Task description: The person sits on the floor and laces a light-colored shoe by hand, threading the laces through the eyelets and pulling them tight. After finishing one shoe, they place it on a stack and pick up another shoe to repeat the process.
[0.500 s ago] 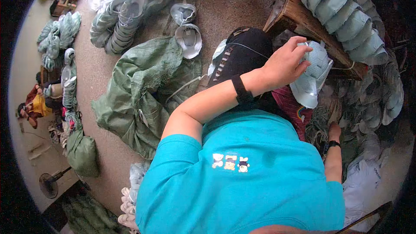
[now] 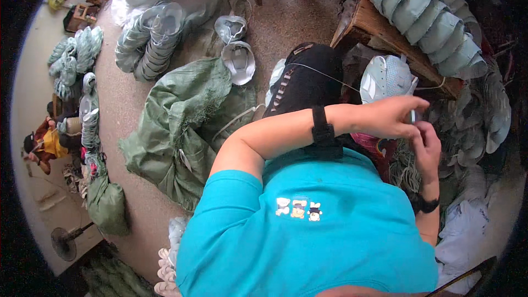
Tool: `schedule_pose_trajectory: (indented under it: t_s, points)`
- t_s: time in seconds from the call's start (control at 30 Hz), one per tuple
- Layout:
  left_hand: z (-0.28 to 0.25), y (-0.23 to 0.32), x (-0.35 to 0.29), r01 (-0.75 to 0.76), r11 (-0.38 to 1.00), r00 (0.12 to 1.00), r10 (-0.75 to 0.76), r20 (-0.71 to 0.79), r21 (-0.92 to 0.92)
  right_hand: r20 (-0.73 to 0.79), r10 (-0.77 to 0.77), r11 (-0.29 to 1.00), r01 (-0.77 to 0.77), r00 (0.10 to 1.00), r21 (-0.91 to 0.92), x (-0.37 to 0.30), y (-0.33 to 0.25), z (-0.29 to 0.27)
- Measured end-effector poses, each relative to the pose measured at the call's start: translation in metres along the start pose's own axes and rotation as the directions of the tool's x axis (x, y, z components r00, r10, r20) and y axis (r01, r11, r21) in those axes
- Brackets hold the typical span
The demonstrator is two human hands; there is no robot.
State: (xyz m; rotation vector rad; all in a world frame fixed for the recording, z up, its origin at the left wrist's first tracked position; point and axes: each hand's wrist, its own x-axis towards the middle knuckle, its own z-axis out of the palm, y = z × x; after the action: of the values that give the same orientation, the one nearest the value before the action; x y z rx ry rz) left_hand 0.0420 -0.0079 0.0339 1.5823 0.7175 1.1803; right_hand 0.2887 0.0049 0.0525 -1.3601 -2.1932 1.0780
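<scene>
A pale blue-grey shoe upper (image 2: 385, 78) lies over my lap at the right, its perforated side and white trim showing. My left hand (image 2: 393, 116) reaches across my body just below it, fingers bent toward the thumb around a small pale bit that I cannot make out. My right hand (image 2: 427, 148) meets it fingertip to fingertip, thumb and fingers pinched; what they grip is too small to tell. From my black-clad knee (image 2: 305, 80) a thin pale cord (image 2: 324, 72) stretches to the upper. A bundle of pale laces (image 2: 406, 173) hangs beneath my hands.
Nested shoe uppers (image 2: 423, 16) line a wooden bench (image 2: 368, 25) at the far right, with more uppers (image 2: 473, 126) heaped below. A green woven sack (image 2: 176, 126) and two loose uppers (image 2: 238, 61) lie on the floor left of me. Another person (image 2: 47, 140) sits far left.
My left hand has come down off the upper to its lower edge. My right hand has risen from low at the right to meet it. The upper has shifted and turned.
</scene>
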Motion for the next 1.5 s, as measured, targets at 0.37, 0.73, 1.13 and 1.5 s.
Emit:
schedule_pose_trajectory:
  t_s: [0.37, 0.73, 1.13, 1.5]
  points:
    - [-0.045, 0.010, -0.023, 0.271, 0.960, 0.945, -0.252, 0.208, -0.066, -0.476, -0.211, 0.857, -0.073, 0.854, -0.510, 0.003, -0.020, -0.043]
    - [-0.004, 0.015, -0.008, 0.349, 0.912, 0.919, -0.378, 0.112, 0.218, 0.025, -0.125, 0.963, 0.115, 0.992, 0.243, 0.017, -0.049, 0.025]
    - [-0.006, -0.024, -0.013, 0.338, 0.935, 0.933, -0.319, -0.164, 0.103, -0.054, 0.183, 0.851, -0.131, 0.982, 0.509, 0.036, -0.023, 0.028]
    - [-0.015, -0.033, -0.010, 0.198, 0.890, 0.974, -0.134, -0.181, 0.411, -0.317, -0.264, 0.962, 0.226, 0.911, -0.152, 0.054, -0.013, 0.043]
